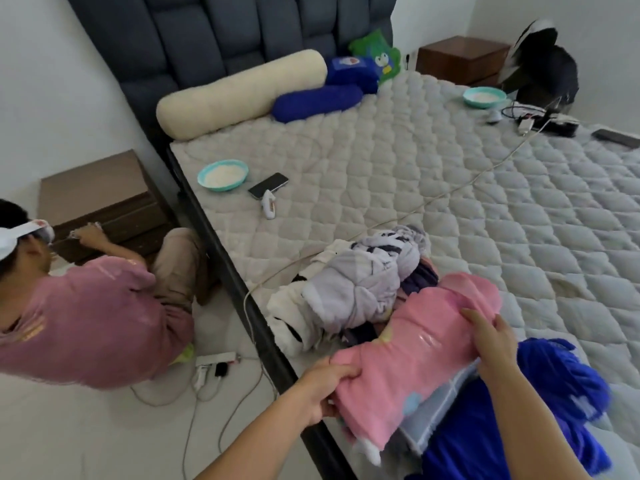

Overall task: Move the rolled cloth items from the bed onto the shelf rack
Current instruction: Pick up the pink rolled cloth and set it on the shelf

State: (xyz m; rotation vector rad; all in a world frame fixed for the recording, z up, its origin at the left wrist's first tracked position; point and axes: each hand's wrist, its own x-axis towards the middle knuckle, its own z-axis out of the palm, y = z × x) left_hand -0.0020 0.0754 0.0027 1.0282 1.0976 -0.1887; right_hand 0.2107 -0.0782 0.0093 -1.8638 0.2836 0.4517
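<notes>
A pink rolled cloth (415,344) lies at the near edge of the bed (450,188), on top of a pile of other cloth items. My left hand (325,389) grips its near left end. My right hand (491,344) presses flat on its upper right side, fingers spread over the fabric. Behind the pink roll sits a pale lilac rolled cloth (363,282) with a white and black piece (291,323) beside it. A bright blue cloth (512,420) is bunched at the lower right under my right arm. No shelf rack is in view.
A person in a pink shirt (86,317) crouches on the floor at the left by a brown nightstand (100,199). Two teal bowls (223,174) (484,97), a phone (268,185), cables and chargers lie on the mattress. A power strip (214,362) and cords trail on the floor.
</notes>
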